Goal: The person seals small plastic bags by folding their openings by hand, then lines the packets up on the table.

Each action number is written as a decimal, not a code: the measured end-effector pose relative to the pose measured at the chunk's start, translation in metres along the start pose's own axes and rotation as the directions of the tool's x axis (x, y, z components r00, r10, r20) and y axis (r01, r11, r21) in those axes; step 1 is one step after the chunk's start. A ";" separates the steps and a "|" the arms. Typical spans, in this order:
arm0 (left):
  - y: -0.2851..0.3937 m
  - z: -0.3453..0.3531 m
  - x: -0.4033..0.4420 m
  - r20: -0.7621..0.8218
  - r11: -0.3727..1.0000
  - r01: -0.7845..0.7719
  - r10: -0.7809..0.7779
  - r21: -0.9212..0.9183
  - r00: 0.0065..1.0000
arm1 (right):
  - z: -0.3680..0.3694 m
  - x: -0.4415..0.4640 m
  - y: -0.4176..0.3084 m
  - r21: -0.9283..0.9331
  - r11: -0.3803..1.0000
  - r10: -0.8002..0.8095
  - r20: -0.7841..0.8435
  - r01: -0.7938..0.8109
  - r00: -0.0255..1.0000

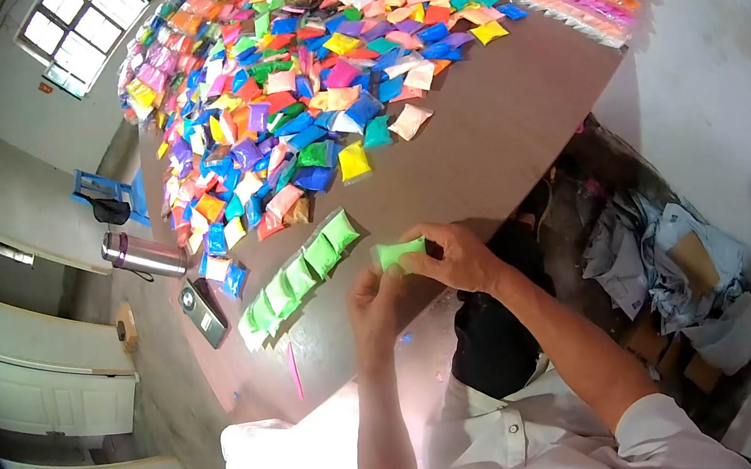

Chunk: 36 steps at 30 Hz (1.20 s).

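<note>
Head view, the only one I have. The right hand [453,257] pinches a single green packet [400,253] by its right end, fingers bent round the edge. The left hand [376,298] is at the packet's lower left edge, fingers curled; I cannot tell whether it grips or merely steadies. The packet is held up near the front edge of the counter [487,133], apart from the green row.

Done, by my reading: about five matching packets lie in a neat slanting line, the green row [300,274], just left of the hands. Whether they are joined or only overlapping I cannot make out.

Left, by my reading: the held packet is not in that line, so handling of this one looks unfinished. Beyond, a large mixed-colour pile [305,98] covers the far part of the counter, unsorted as far as I can judge. On that evidence I log an early stage overall.
</note>
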State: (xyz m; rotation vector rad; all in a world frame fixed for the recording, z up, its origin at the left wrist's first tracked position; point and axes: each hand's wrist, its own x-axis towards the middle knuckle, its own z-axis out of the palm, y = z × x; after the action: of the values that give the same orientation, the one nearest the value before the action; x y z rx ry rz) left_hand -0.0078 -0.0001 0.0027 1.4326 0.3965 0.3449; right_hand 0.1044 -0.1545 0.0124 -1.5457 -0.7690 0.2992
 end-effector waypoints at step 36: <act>0.005 0.009 -0.095 -0.111 0.985 0.148 -0.139 0.083 0.984 | 0.034 -0.110 0.005 0.456 0.834 0.318 0.060 -0.310 0.946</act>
State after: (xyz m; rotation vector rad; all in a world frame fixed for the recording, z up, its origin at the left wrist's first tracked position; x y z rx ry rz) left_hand -0.0877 -0.0509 0.0134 1.4691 0.6043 0.2886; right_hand 0.0039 -0.1962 -0.0247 -1.2085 -0.3812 0.6631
